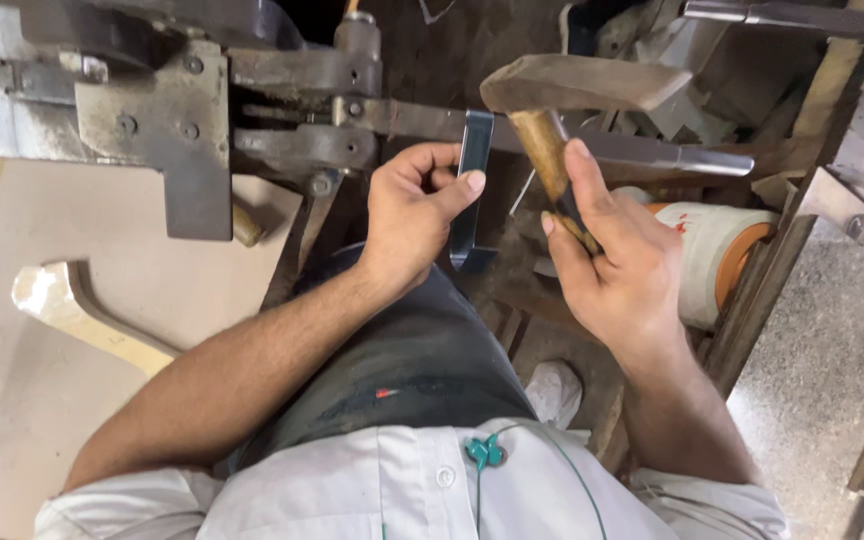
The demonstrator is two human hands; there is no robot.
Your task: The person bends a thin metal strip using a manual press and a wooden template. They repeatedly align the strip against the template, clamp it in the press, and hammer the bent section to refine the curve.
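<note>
Two things are in hand, and the wooden mallet [572, 95] is the larger: a thick block head lying almost level across the top of the view, its handle running down and slightly rightward into the right hand [607, 255], which is wrapped shut around the lower part of that handle. It looks solid and fairly heavy at the head, stiff, with dry wood that should give a sure grip; low on the handle seems the natural place to hold it. The smaller thing is a bent metal strip [472, 190], bluish and thin, standing nearly upright with its long axis vertical and a short foot turned out at the bottom. The left hand [412, 215] pinches it near the top between thumb and fingers, just below a steel bar [572, 140] of the machine [182, 110]. I judge the strip light, rigid and smooth, probably sharp-edged, best gripped on its flat faces.
</note>
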